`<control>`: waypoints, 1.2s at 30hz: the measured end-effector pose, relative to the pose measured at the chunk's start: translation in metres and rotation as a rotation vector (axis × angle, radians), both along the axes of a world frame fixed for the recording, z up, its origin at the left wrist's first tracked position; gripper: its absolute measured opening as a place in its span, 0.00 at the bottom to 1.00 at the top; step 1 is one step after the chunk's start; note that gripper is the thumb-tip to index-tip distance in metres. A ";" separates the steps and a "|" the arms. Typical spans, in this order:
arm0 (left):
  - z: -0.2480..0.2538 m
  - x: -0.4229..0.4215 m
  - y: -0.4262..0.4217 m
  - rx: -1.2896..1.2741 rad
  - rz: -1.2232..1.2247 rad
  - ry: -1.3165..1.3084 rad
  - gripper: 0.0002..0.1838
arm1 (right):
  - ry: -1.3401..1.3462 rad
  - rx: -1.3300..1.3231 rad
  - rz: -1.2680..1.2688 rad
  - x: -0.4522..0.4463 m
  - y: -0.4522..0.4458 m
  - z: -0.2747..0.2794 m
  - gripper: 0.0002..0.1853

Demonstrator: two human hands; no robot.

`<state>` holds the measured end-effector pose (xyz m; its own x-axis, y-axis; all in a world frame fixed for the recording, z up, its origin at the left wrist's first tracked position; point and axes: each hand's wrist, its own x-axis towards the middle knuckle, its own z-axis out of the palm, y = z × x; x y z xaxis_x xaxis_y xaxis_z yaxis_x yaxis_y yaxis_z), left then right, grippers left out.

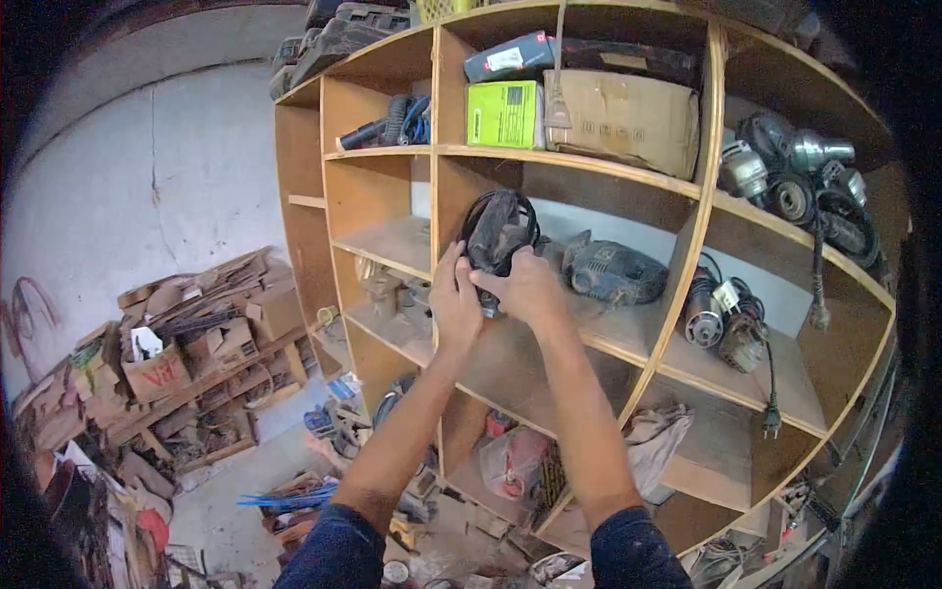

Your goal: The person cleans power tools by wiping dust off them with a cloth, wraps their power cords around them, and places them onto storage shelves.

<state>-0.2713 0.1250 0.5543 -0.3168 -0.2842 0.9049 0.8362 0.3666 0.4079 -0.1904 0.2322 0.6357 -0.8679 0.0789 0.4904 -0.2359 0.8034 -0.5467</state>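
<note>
A dusty dark power tool [498, 232] with a black cord looped round it is held up in front of the middle shelf; its exact kind does not show. My left hand [457, 302] grips its lower left side, fingers pointing up. From the right, my right hand [530, 291] closes on its lower edge, with the fingertips of both hands close together. Behind and to the right, a larger dark power tool [613, 273] lies on the same shelf, apart from my hands. My palms hide the underside of the held tool.
The wooden shelving unit [708, 187] has upright dividers near my arms. Above sit a cardboard box [628, 120] and a green box [503, 114]. Corded tools [721, 314] lie to the right, one plug hanging down. Scrap and cartons [157, 371] crowd the left; clutter covers the floor.
</note>
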 end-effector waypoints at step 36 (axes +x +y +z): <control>-0.003 -0.025 -0.045 -0.549 0.284 -0.154 0.56 | 0.476 0.325 -0.278 -0.042 -0.014 -0.030 0.33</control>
<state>-0.2960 0.0801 0.5515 -0.4355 0.1159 0.8927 0.6226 0.7550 0.2057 -0.2324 0.2186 0.6060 -0.5178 0.0520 0.8539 -0.1516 0.9768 -0.1515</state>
